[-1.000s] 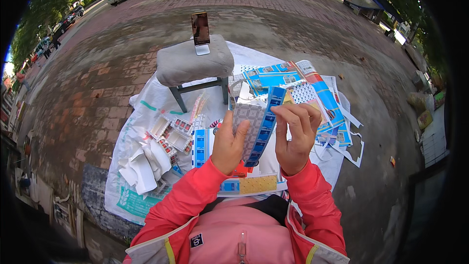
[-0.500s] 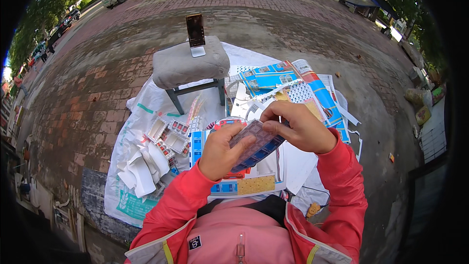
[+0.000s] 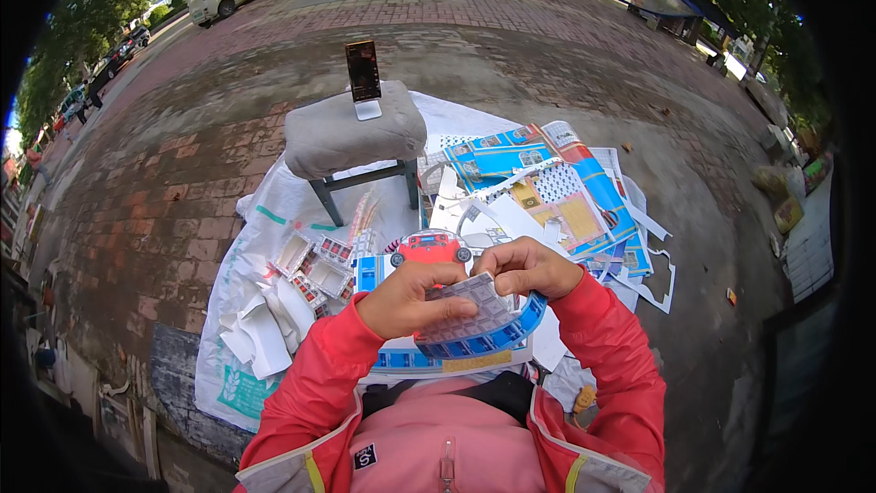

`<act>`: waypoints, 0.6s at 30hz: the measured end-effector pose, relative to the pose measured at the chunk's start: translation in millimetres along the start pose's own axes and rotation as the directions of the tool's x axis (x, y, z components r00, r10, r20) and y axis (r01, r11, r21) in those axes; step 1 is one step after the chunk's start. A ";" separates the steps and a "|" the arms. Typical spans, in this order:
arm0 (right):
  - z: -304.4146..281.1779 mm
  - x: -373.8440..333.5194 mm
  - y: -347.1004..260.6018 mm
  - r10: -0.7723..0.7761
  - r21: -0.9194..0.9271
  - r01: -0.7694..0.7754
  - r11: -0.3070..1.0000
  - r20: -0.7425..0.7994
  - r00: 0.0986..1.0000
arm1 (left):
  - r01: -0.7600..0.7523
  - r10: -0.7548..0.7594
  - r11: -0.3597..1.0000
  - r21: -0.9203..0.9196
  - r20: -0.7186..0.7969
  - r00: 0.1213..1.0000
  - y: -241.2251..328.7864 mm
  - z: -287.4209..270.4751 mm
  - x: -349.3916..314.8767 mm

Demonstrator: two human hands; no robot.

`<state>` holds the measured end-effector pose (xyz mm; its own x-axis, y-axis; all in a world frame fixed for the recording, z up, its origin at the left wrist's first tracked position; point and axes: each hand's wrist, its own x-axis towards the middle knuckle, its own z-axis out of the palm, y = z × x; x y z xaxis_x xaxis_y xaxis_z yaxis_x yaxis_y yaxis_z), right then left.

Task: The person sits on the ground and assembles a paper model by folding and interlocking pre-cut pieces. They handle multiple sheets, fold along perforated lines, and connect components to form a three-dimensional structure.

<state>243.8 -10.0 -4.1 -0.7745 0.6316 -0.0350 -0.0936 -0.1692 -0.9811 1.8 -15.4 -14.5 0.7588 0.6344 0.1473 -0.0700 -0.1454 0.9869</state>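
Between my two hands I hold a printed card strip, grey-patterned on top with a curved blue band along its lower edge. My left hand pinches its left end, thumb lying across the grey face. At the upper right part of the strip, the fingers of my right hand are closed on it. A red car-shaped printed cutout with dark wheels lies just beyond my left hand. Under the strip, a printed sheet with blue and tan panels rests close to my body.
Small folded card boxes and curled white card pieces lie at the left on a white sheet. Blue printed sheets and offcuts are piled at the right. Beyond stands a cloth-covered stool bearing a propped phone.
Both hands have come lower and nearer my body with the strip. The strip has turned flatter, its blue band now bowing to the right. The red car cutout shows more fully.
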 end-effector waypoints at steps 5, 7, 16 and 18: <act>-2.1 0.1 6.3 0.100 0.010 -0.100 0.995 -0.169 0.981 | 0.013 -0.004 0.993 0.118 -0.080 0.997 -7.0 -5.3 -0.3; 0.8 -0.1 -1.6 0.005 -0.070 -0.022 0.997 -0.239 0.971 | -0.005 0.028 0.988 0.156 -0.148 0.989 -10.6 -4.4 1.0; 57.0 11.3 -6.2 -0.826 -0.940 -0.307 -0.152 -0.050 0.562 | -0.008 0.155 0.960 0.280 -0.508 0.847 -11.5 16.1 9.9; 60.5 13.9 -2.2 -0.849 -0.935 -0.336 -0.112 -0.086 0.521 | 0.000 0.174 0.950 0.312 -0.530 0.830 -9.6 19.3 10.5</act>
<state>195.4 -46.6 9.1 -0.2704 0.5379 0.7985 0.8560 0.5140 -0.0564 23.0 -21.9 -23.7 0.2744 0.9036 0.3290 0.1355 -0.3751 0.9170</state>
